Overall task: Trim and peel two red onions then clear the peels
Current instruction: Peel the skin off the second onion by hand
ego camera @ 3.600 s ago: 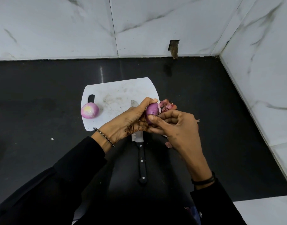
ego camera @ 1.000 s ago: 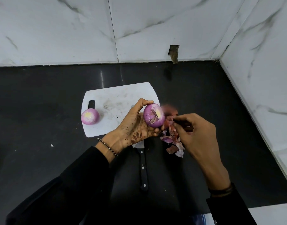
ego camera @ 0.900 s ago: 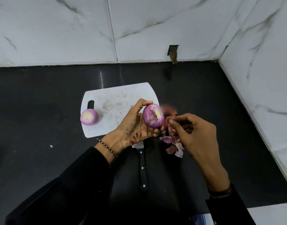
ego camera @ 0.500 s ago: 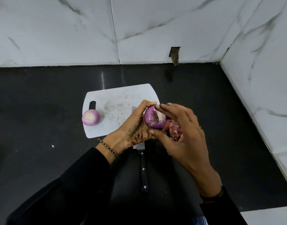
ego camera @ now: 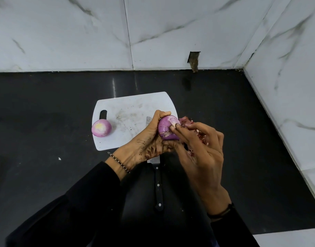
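Observation:
My left hand [ego camera: 146, 141] grips a purple-red onion [ego camera: 166, 126] above the right edge of the white cutting board [ego camera: 128, 111]. A scrap of dry skin still clings to the onion's lower side. My right hand [ego camera: 199, 148] has its thumb below the onion and its fingertips on the onion's pale cut end. A peeled onion [ego camera: 101, 128] sits at the board's left edge beside the handle slot. Loose red peels [ego camera: 187, 121] lie on the counter behind my right hand, mostly hidden by it.
A knife [ego camera: 158, 188] with a black riveted handle lies under my hands, its blade tip [ego camera: 148, 120] showing on the board. The counter [ego camera: 46, 113] is black. Marble walls close the back and right sides. A white crumb [ego camera: 59, 159] lies at the left.
My right hand had dropped a peel onto the pile at the right and has come back to the onion. My left hand has turned the onion slightly.

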The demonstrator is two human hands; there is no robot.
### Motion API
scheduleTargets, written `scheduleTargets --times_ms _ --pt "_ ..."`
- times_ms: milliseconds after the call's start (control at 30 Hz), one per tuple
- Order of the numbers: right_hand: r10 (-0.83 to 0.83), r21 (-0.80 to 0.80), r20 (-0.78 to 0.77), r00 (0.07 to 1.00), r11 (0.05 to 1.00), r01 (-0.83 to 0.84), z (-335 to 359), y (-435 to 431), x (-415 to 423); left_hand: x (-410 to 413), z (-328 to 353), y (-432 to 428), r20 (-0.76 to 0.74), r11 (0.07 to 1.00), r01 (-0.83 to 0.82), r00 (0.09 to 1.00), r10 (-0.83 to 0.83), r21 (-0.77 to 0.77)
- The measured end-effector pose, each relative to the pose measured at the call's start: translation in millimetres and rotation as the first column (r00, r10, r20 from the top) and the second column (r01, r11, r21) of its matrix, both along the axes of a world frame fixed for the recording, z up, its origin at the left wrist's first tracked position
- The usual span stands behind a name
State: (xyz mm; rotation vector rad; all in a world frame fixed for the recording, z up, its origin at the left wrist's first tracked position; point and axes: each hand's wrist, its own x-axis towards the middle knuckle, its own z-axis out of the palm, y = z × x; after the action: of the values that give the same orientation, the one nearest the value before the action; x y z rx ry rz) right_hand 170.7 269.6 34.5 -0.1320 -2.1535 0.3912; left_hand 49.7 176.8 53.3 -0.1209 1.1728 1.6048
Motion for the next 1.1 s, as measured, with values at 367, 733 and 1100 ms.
scheduleTargets --times_ms 367,733,1100 --pt "0.033 -0.100 0.122 0.992 0.995 -0.021 0.4 4.9 -2.6 -4.3 -1.2 2.3 -0.064 0.999 -0.037 0.997 0.035 -0.034" --pt "0.056 -0.071 -0.028 0.998 0.996 -0.058 2.3 -6.7 -1.6 -3.7 -2.3 0.0 0.030 0.999 -0.025 0.999 0.024 0.034" --pt "0.114 -0.220 0.200 0.973 0.973 -0.068 11.4 7.3 -7.0 -8.2 -4.9 -4.9 0.021 0.994 0.037 0.999 -0.039 0.098"
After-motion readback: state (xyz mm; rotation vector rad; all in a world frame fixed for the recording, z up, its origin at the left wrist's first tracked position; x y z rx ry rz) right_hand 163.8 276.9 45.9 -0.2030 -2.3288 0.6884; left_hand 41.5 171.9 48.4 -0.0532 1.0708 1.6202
